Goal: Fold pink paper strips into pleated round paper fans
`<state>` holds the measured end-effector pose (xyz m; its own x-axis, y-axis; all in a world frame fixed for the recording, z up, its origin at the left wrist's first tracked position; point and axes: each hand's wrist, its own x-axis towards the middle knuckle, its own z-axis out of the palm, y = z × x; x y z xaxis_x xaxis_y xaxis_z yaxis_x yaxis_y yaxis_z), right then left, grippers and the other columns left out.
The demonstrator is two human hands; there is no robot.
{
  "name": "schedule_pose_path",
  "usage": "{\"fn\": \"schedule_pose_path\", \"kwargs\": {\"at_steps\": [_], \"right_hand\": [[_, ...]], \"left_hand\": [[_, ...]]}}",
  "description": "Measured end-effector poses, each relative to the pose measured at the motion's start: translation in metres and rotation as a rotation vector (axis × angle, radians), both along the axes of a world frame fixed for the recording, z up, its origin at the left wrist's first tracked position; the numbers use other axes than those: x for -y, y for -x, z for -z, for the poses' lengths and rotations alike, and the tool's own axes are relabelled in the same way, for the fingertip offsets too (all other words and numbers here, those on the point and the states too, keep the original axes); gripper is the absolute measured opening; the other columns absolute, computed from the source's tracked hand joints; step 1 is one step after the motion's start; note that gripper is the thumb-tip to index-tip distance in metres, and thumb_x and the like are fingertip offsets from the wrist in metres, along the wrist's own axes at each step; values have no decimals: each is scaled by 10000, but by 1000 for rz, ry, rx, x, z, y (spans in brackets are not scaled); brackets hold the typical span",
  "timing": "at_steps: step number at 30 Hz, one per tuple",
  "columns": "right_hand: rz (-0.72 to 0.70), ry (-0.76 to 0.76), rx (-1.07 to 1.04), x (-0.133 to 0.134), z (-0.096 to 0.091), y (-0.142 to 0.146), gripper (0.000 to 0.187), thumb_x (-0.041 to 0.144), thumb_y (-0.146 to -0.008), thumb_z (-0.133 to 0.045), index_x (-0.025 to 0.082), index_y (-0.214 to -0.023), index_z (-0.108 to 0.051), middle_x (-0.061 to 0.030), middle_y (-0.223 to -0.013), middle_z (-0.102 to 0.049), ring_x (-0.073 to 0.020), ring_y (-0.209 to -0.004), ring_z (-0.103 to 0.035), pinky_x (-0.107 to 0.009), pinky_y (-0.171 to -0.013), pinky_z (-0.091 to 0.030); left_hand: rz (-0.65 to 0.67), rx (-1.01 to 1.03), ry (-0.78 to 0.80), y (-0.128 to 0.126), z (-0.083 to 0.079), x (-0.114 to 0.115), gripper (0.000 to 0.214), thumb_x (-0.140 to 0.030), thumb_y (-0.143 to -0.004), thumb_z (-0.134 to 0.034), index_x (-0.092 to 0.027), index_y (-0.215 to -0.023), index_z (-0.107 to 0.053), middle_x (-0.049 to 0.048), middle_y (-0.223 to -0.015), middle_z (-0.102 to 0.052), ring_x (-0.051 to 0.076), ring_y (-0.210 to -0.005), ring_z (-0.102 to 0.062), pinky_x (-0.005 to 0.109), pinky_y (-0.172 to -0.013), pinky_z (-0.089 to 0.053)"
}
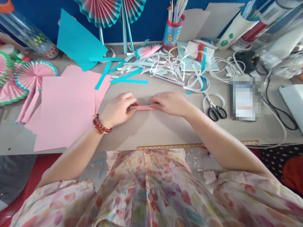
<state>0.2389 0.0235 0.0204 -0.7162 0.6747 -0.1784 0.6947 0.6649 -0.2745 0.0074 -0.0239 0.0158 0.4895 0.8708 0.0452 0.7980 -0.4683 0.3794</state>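
A narrow folded strip of pink paper lies across the desk in front of me, its middle showing between my hands. My left hand, with a red bead bracelet at the wrist, pinches the strip's left end. At the other end, the fingers of my right hand are closed on the same strip. Both ends are hidden under my fingers. Left of my left hand is a stack of pink paper sheets. Black-handled scissors rest to the right, beyond my right forearm.
Paper scraps and blue strips litter the back of the desk. Finished paper fans lie at left. A pen cup stands behind. A phone and cables are at right. A patterned ruler runs along the front edge.
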Motion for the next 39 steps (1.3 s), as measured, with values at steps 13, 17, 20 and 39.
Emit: {"fn": "schedule_pose_path", "kwargs": {"at_steps": [13,17,20,39], "right_hand": [[-23,60,-261,-1,-1,-17,272,417,-916,-549,181,-1026,-625,-66,-992,-672,-186,-910,-614,-260,-766,-407],[-76,-22,-333,4,-1,-24,213,301,-883,-603,172,-1047,-645,-93,-1019,-674,-206,-957,-619,-283,-821,-428],[-18,-43,-381,7,-6,-23,182,202,-888,-558,173,-1040,-654,-88,-981,-692,-194,-875,-638,-280,-766,-448],[392,512,-1028,21,-16,-4,350,433,-802,-696,218,-1046,-567,22,-730,-556,-134,-654,-554,-263,-607,-475]], "left_hand": [[125,-118,-275,-28,21,3,261,-200,-979,-383,-158,-1042,-633,92,-976,-629,232,-928,-533,351,-827,-445],[98,-64,-235,-26,17,3,225,-153,-950,-396,-147,-1013,-612,99,-961,-626,230,-912,-553,351,-834,-461],[56,-19,-181,-25,11,7,198,-129,-923,-405,-159,-1010,-580,100,-960,-643,237,-905,-588,356,-813,-469],[-101,557,424,-35,-32,4,360,-432,-975,-369,-211,-722,-498,-25,-619,-552,130,-518,-536,245,-551,-398]]}}
